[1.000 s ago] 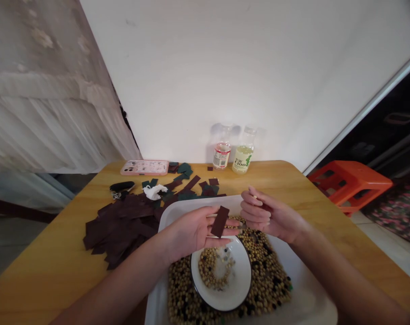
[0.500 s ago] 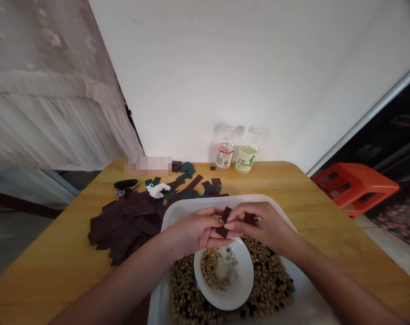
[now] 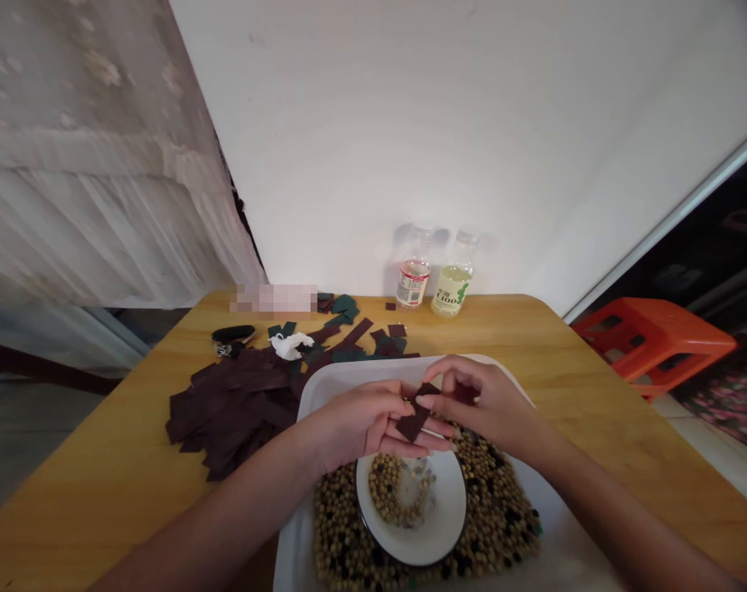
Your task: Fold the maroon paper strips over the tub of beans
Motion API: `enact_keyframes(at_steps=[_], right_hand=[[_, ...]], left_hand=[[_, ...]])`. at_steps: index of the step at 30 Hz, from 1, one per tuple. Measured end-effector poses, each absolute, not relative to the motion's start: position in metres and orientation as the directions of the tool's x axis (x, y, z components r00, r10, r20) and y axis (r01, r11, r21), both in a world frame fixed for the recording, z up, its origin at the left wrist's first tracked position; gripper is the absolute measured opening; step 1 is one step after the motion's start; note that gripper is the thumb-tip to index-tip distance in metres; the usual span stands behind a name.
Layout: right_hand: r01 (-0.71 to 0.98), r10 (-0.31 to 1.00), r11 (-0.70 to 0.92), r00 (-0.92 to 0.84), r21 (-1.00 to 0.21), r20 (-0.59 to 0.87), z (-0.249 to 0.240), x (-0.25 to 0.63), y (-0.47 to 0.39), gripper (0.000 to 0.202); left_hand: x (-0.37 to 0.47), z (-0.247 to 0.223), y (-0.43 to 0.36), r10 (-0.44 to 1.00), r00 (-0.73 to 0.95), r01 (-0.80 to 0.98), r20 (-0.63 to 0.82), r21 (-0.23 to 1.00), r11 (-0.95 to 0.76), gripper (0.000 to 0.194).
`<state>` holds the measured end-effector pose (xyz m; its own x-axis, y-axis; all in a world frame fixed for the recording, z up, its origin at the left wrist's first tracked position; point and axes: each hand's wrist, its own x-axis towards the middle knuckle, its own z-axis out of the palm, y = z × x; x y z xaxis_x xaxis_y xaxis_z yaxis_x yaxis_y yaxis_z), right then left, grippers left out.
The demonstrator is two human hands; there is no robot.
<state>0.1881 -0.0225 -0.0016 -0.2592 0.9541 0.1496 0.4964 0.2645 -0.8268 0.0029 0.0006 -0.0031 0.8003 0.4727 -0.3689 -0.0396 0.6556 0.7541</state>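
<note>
A small dark brown rectangular strip [image 3: 414, 421], cloth or leather-like, is held between my two hands above a white bowl. My left hand [image 3: 379, 418] lies palm up under it, thumb pressed on the strip's left edge. With thumb and index finger, my right hand [image 3: 478, 401] pinches its upper right end. Below them sits the white bowl [image 3: 432, 538] with a dark rim, holding tan beads [image 3: 382, 493] and a few small clear bits. The bowl rests on many tan and black beads [image 3: 497, 510] inside a white tray [image 3: 293, 534].
Left of the tray lies a heap of dark brown strips [image 3: 238, 411]. Behind it are green and brown pieces [image 3: 342, 308], a crumpled white tissue [image 3: 290, 345] and black keys [image 3: 233, 335]. Two bottles [image 3: 452, 279] stand by the wall. An orange stool [image 3: 654, 337] is at right.
The brown strip has turned and shifted slightly toward me and to the right. My left fingers have stretched out further beneath it, and my right hand has risen a little.
</note>
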Motion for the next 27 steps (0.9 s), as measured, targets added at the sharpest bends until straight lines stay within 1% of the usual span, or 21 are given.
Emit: enact_keyframes(at_steps=[3, 6, 10, 12, 15, 20, 22, 24, 27], right_hand=[[0.479, 0.960, 0.269, -0.207, -0.836, 0.190, -0.0017, 0.1878, -0.0235, 0.022], [0.507, 0.952, 0.304, -0.187, -0.806, 0.241, -0.0017, 0.1880, -0.0245, 0.029], [0.500, 0.904, 0.428, -0.233, -0.753, 0.360, -0.0011, 0.1884, -0.0253, 0.038], [0.479, 0.868, 0.496, -0.255, -0.724, 0.426, -0.0009, 0.1884, -0.0255, 0.040], [0.445, 0.841, 0.540, -0.282, -0.714, 0.461, -0.0009, 0.1880, -0.0265, 0.038], [0.421, 0.850, 0.524, -0.302, -0.740, 0.431, 0.0008, 0.1868, -0.0287, 0.034], [0.448, 0.830, 0.558, -0.308, -0.699, 0.465, 0.0016, 0.1869, -0.0283, 0.033], [0.492, 0.792, 0.609, -0.323, -0.622, 0.519, 0.0018, 0.1875, -0.0274, 0.032], [0.553, 0.763, 0.634, -0.335, -0.540, 0.553, 0.0006, 0.1888, -0.0271, 0.023]], left_hand=[[0.0030, -0.0039, 0.0004, 0.466, 0.801, -0.024, -0.375, 0.759, 0.651, 0.017], [0.0036, -0.0040, 0.0002, 0.466, 0.800, -0.020, -0.379, 0.759, 0.651, 0.016], [0.0038, -0.0041, 0.0001, 0.465, 0.801, -0.025, -0.377, 0.755, 0.655, 0.015], [0.0034, -0.0041, 0.0002, 0.459, 0.807, -0.023, -0.373, 0.756, 0.655, 0.014], [0.0025, -0.0042, 0.0003, 0.446, 0.819, -0.020, -0.361, 0.759, 0.651, 0.014], [0.0030, -0.0043, -0.0002, 0.477, 0.804, -0.044, -0.355, 0.765, 0.643, 0.013], [0.0037, -0.0036, -0.0003, 0.496, 0.793, -0.059, -0.354, 0.766, 0.641, 0.011], [0.0043, -0.0026, -0.0004, 0.505, 0.786, -0.063, -0.356, 0.766, 0.639, 0.011], [0.0049, -0.0014, -0.0008, 0.516, 0.778, -0.062, -0.358, 0.774, 0.630, 0.014]])
